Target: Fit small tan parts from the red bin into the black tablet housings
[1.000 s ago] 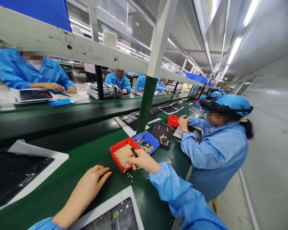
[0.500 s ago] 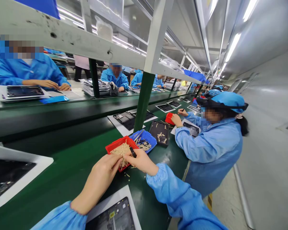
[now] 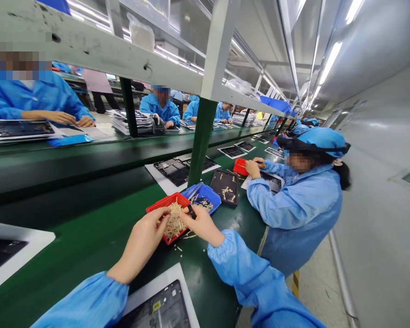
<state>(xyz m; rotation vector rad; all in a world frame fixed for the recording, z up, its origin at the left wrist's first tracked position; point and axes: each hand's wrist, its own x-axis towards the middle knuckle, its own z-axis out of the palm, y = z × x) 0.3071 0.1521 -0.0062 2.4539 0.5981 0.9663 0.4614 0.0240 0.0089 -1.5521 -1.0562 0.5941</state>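
My left hand (image 3: 141, 239) is over the left side of a red bin (image 3: 157, 203), its thumb and fingertips pinched together. Anything between those fingertips is too small to make out. My right hand (image 3: 205, 225) grips a slim black tool (image 3: 192, 211) at the bin's right side; its tip is hard to see. Small pale strips (image 3: 173, 223) fill the bin between my hands. Close to me lies a black device housing (image 3: 160, 307) on a white sheet (image 3: 184, 284), partly hidden by my left sleeve.
Touching the red bin is a blue bin (image 3: 216, 197) with dark and pale scraps and tweezers. Beyond it stands a black tray (image 3: 221, 180) with loose strips. A green post (image 3: 202, 136) rises behind the bins. A co-worker (image 3: 297, 205) works at my right.
My hands were close together over the red bin; now they are apart, the left moved left and the right slightly right. The view has shifted a little.
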